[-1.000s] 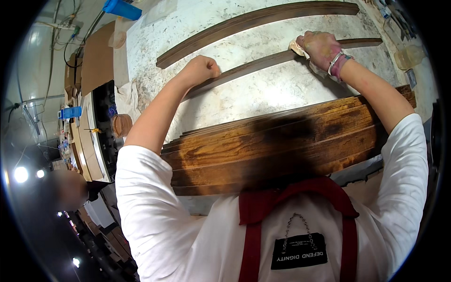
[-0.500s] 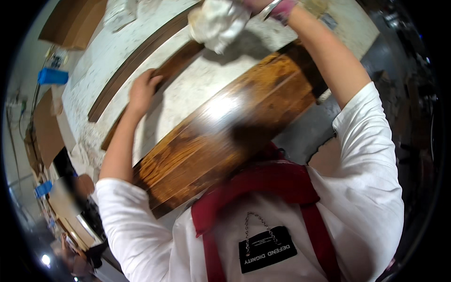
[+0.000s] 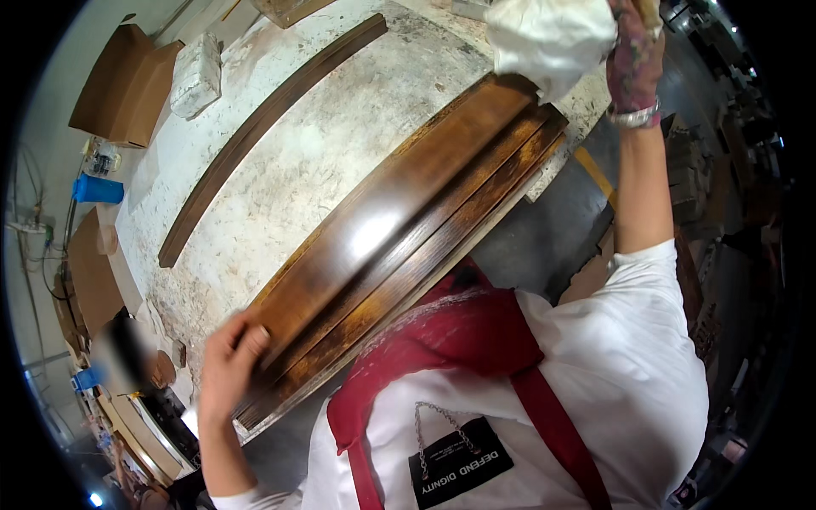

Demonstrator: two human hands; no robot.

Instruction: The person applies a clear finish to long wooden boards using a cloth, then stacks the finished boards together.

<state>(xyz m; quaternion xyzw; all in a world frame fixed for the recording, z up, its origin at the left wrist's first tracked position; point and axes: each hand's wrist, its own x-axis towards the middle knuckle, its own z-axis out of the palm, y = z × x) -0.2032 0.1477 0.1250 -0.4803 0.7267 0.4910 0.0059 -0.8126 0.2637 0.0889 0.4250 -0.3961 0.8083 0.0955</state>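
A long brown wooden board lies slantwise on other stained boards at the near edge of the table. My bare left hand is closed around its lower left end, thumb on top. My right hand, in a patterned glove with a bracelet at the wrist, grips a bunched white cloth. The cloth is just past the board's far right end; whether it touches the wood I cannot tell. Most of the right fingers are hidden.
A narrow dark wood strip rests farther back on the stained white table. To the left are an open cardboard box, a white wrapped bundle and a blue container. Another person is at the left.
My left hand has come nearer with the wood piece it held, which now lies on the near boards. My right hand and the cloth have moved right.
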